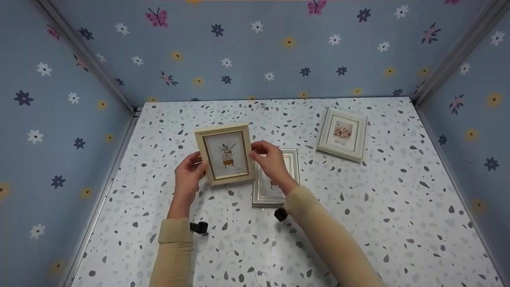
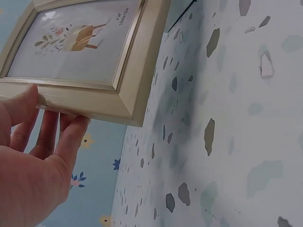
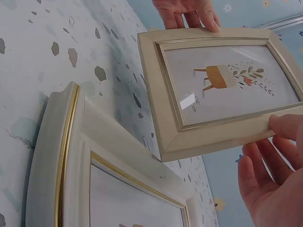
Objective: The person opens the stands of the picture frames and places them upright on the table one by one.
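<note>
A cream picture frame (image 1: 227, 177) with a gold inner edge and a potted-plant print is held up, tilted, above the table. My left hand (image 1: 188, 175) grips its left side, thumb on the front and fingers behind; the left wrist view shows this hand (image 2: 42, 156) at the frame's edge. My right hand (image 1: 274, 161) pinches the opposite side, and in the right wrist view its thumb (image 3: 286, 124) lies on the front. Below the right hand, a white and silver picture frame (image 1: 257, 195) lies face up, partly hidden by that hand.
Another whitish picture frame (image 1: 324, 135) with a pink floral print lies at the back right of the speckled table (image 1: 378, 223). Blue flowered panels (image 1: 255, 44) stand at the back and both sides. A black wrist piece (image 1: 200, 228) shows by the left sleeve.
</note>
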Demonstrator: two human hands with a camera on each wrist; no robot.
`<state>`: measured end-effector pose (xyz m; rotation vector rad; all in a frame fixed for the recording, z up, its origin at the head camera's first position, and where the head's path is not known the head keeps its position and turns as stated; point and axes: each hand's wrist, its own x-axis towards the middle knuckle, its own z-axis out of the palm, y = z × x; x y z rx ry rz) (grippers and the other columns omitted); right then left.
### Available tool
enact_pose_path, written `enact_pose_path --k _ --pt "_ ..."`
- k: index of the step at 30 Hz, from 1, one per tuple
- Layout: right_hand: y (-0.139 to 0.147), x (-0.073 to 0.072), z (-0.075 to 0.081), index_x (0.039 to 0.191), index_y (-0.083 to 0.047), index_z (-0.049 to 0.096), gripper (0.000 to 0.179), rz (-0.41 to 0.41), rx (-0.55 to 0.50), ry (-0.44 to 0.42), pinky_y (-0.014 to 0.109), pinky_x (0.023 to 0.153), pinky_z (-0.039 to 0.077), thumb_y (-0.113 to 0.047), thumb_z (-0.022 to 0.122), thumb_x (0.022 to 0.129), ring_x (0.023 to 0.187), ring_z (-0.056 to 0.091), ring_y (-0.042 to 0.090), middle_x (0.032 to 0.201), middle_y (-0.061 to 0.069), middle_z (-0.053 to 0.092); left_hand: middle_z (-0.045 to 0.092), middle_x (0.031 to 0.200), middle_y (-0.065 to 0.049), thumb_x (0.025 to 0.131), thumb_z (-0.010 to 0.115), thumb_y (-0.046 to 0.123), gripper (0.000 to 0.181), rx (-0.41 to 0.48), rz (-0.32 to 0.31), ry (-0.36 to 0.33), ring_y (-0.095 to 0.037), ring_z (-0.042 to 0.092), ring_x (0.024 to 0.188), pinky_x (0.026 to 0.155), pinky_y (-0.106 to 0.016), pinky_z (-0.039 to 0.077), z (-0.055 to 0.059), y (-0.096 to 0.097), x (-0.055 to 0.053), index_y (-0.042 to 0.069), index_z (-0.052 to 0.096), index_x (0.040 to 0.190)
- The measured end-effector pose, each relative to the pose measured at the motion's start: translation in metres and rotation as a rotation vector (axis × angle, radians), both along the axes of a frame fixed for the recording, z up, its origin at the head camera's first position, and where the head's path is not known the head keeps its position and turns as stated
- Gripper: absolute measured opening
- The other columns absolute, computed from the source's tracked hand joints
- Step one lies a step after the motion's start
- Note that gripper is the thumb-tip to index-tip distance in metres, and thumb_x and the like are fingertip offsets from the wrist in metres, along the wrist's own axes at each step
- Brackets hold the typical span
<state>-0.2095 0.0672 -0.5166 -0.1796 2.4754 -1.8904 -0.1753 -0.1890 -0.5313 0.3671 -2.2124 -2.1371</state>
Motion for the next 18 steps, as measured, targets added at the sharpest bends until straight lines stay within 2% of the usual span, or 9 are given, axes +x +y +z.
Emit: enact_pose_path --k 7,10,14,18 --pt "-0.007 -0.006 -0.001 0.117 -0.013 0.071 0.022 0.003 0.013 0.003 0.031 0.087 0.051 -0.017 0.070 0.095 0.101 0.062 0.014 0.110 -0.002 0.069 0.058 0.128 -0.011 0.097 0.065 0.008 0.042 0.024 0.024 -0.014 -0.022 0.058 0.113 0.088 -0.031 0.054 -0.004 -0.003 -0.007 0.007 0.056 0.138" --pt "-0.010 -0.008 -0.001 0.121 -0.013 0.069 0.025 0.013 0.026 -0.003 0.030 0.089 0.051 -0.020 0.067 0.097 0.105 0.062 0.014 0.117 -0.001 0.068 0.058 0.129 -0.010 0.097 0.065 0.008 0.042 0.028 0.033 -0.016 -0.022 0.058 0.113 0.089 -0.031 0.053 -0.005 -0.006 -0.009 0.009 0.056 0.138" --pt "-0.015 -0.008 0.001 0.132 -0.011 0.064 0.034 0.057 0.067 -0.006 0.030 0.094 0.049 -0.022 0.062 0.100 0.114 0.061 0.017 0.130 0.004 0.062 0.057 0.129 -0.009 0.098 0.064 0.008 0.041 0.032 0.061 -0.019 -0.022 0.057 0.114 0.088 -0.030 0.053 -0.007 -0.009 -0.012 0.010 0.057 0.138" --pt "-0.018 -0.012 0.003 0.142 -0.006 0.054 0.041 0.131 0.114 0.022 0.031 0.099 0.047 -0.019 0.056 0.103 0.121 0.057 0.022 0.135 0.010 0.056 0.059 0.126 -0.010 0.097 0.066 0.007 0.040 0.045 0.078 -0.004 -0.021 0.058 0.111 0.086 -0.030 0.054 -0.007 -0.010 -0.016 0.009 0.058 0.136"
